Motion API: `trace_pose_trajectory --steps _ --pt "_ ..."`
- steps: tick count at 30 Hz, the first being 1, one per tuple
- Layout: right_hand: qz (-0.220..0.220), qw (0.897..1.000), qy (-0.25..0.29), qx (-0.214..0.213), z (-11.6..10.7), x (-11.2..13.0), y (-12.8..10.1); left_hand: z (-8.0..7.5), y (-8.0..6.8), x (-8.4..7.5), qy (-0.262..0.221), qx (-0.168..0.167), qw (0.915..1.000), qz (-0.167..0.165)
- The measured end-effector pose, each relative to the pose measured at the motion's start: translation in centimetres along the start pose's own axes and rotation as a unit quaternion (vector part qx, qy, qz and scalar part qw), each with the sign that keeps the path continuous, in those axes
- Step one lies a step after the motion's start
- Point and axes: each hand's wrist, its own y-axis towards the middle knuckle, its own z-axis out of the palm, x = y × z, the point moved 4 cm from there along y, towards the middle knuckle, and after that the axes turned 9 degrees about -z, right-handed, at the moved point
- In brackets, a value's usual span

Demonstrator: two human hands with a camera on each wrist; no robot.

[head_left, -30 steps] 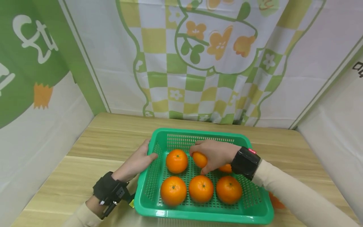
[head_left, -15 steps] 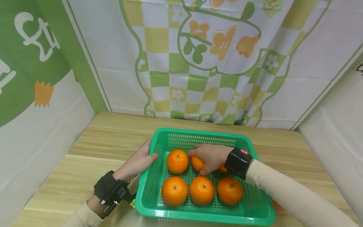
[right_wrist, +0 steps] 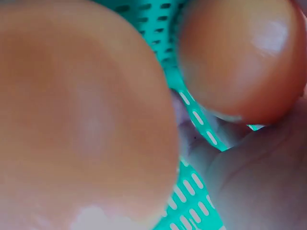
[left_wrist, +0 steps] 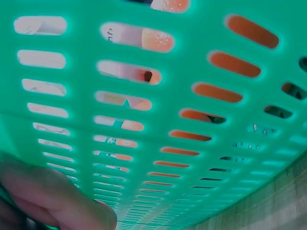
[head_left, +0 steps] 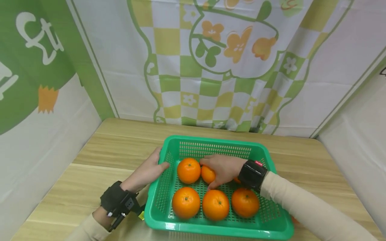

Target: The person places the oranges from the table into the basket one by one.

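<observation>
A green plastic basket holds several oranges. My left hand grips its left rim, thumb over the inside and fingers outside; in the left wrist view a finger lies along the slotted wall. Inside the basket my right hand holds an orange in the back row, thumb tip right at the front middle orange. Left of it sits another orange. One more orange is mostly hidden under the right wrist. In the right wrist view, an orange rests against the palm.
In the front row are also a left orange and a right orange. An orange-coloured thing shows outside the basket, mostly behind the right sleeve. The wooden table ends at a patterned cloth backdrop.
My right hand has moved slightly left and lower with its orange, near the back left one. The front middle orange has shifted a little toward me. The left hand stays on the rim.
</observation>
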Motion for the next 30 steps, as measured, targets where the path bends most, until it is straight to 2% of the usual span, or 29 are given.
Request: trace_pose_trajectory --steps 6,13,16,21,24,30 --pt "0.039 0.999 0.019 0.011 -1.1 0.3 -0.6 0.0 0.1 0.0 0.003 -0.003 1.0000 0.001" --pt "0.059 0.997 0.042 -0.018 -4.0 0.7 -3.0 0.0 0.2 0.1 0.012 -0.005 0.9999 0.001" --pt "0.071 0.996 0.040 -0.041 -5.7 1.0 -4.9 0.0 0.2 0.1 0.012 -0.004 0.9999 0.003" --pt "0.064 0.992 0.008 -0.107 -7.8 1.2 -8.6 0.1 0.2 0.1 0.010 -0.001 0.9999 0.003" --pt "0.077 0.987 -0.008 -0.141 -8.2 1.0 -11.3 0.1 0.3 0.0 0.007 0.003 1.0000 0.004" --pt "0.113 0.974 -0.022 -0.193 -7.5 0.1 -16.4 0.1 0.3 0.0 0.009 0.001 1.0000 0.001"
